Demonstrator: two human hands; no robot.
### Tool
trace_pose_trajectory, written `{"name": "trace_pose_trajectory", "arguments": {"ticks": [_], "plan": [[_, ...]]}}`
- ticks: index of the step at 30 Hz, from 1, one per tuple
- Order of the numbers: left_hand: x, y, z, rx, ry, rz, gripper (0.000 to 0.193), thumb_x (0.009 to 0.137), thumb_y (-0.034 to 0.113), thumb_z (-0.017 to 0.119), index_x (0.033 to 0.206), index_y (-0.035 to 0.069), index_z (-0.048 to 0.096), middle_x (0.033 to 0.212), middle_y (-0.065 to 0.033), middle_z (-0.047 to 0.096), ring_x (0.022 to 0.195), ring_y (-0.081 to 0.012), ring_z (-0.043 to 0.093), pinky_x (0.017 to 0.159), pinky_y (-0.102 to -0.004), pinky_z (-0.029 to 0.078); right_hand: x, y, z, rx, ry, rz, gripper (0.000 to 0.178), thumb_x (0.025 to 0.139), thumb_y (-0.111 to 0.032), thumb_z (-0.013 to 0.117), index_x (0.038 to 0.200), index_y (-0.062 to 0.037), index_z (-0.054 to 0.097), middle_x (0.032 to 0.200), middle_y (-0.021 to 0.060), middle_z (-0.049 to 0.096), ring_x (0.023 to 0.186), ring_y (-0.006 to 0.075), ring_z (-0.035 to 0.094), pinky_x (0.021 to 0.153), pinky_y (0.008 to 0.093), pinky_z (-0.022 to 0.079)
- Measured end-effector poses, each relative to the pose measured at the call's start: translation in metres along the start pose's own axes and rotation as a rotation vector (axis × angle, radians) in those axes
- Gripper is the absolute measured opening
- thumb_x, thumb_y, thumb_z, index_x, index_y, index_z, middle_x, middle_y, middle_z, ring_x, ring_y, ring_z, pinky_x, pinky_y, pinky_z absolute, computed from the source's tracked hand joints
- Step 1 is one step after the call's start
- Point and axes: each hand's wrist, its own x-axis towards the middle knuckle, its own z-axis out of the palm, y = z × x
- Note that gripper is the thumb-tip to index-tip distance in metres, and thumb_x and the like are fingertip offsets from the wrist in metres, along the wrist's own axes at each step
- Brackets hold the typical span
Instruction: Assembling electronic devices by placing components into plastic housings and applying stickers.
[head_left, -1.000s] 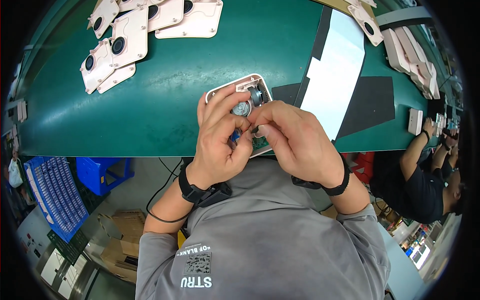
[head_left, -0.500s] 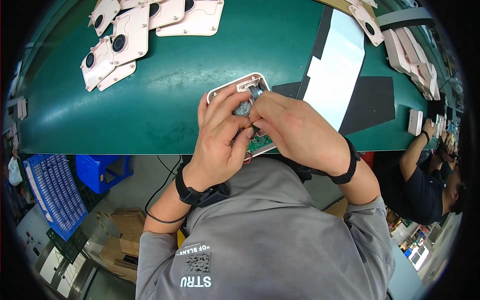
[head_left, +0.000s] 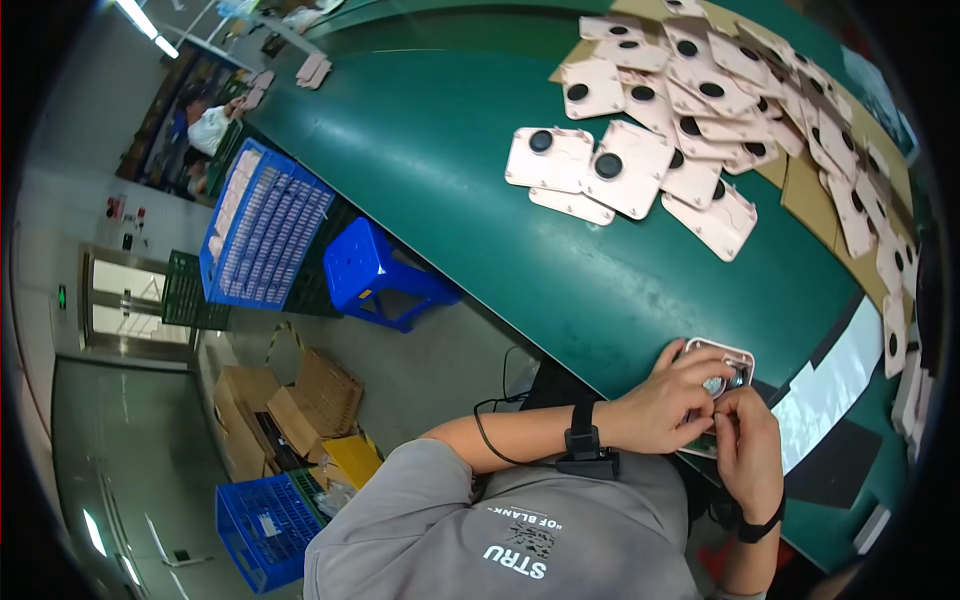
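Note:
A pale pink plastic housing [head_left: 745,357], open-topped, lies at the near edge of the green table [head_left: 500,220]. Inside it shows a round grey metal-looking part [head_left: 713,386]; the rest is mostly hidden by my hands. My left hand [head_left: 655,408] reaches over the housing from the left, its fingers bent around the rim and across the inside. On the near right side, my right hand [head_left: 752,440] is closed in a pinch down at the housing, close to my left thumb and forefinger. What the pinch holds is too small to tell.
Many pale pink covers with black round pads [head_left: 632,165] lie overlapped at the far right, partly on cardboard [head_left: 810,200]. Right of the housing are a white sheet [head_left: 830,390] and a black sheet [head_left: 835,465]. A blue stool [head_left: 365,262] and blue crate [head_left: 268,230] stand left. A cable trails from my left wrist.
The view has swung left, so the table and hands appear lower right and more floor shows. Both hands stay at the housing, the right one still pinching.

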Motion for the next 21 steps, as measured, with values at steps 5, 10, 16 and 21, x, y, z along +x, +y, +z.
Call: {"name": "trace_pose_trajectory", "arguments": {"ticks": [5, 10, 16, 21], "plan": [[-0.002, 0.001, -0.002, 0.002, 0.023, 0.0, 0.011, 0.089, 0.013, 0.076, 0.086, 0.003, 0.073, 0.141, -0.0177, 0.062, 0.147, -0.0388, 0.046, 0.121, -0.0645, 0.023, -0.002, 0.008, 0.0, 0.118, -0.029, 0.117, 0.005, 0.097, 0.007, 0.061, 0.098, 0.0026, 0.059, 0.09, 0.012, 0.066, 0.075, 0.0212, 0.065, 0.067, 0.0332, 0.053], [-0.002, 0.0, 0.004, 0.049, 0.102, 0.017, 0.01, 0.088, 0.012, 0.076, 0.087, 0.002, 0.074, 0.137, -0.0171, 0.064, 0.144, -0.039, 0.049, 0.12, -0.0646, 0.026, -0.002, 0.008, 0.011, 0.304, 0.061, 0.252, 0.004, 0.1, 0.006, 0.061, 0.1, 0.0027, 0.059, 0.089, 0.0043, 0.065, 0.076, 0.0082, 0.062, 0.069, 0.0258, 0.053], [0.0, 0.004, 0.005, 0.217, 0.202, 0.097, 0.011, 0.086, 0.013, 0.077, 0.085, 0.003, 0.073, 0.133, -0.0158, 0.065, 0.138, -0.0379, 0.054, 0.117, -0.0659, 0.031, -0.007, 0.016, 0.03, 0.404, 0.221, 0.314, 0.004, 0.101, 0.005, 0.063, 0.104, 0.0041, 0.062, 0.088, 0.0045, 0.065, 0.076, 0.0092, 0.063, 0.068, 0.0249, 0.053], [-0.002, 0.007, 0.006, 0.27, 0.23, 0.125, 0.012, 0.085, 0.014, 0.077, 0.084, 0.003, 0.072, 0.132, -0.0151, 0.065, 0.135, -0.0381, 0.056, 0.116, -0.0663, 0.032, -0.013, 0.022, 0.027, 0.237, 0.252, 0.152, 0.007, 0.098, 0.005, 0.065, 0.104, 0.0052, 0.062, 0.087, 0.0109, 0.065, 0.074, 0.0176, 0.066, 0.066, 0.0302, 0.052]]}}
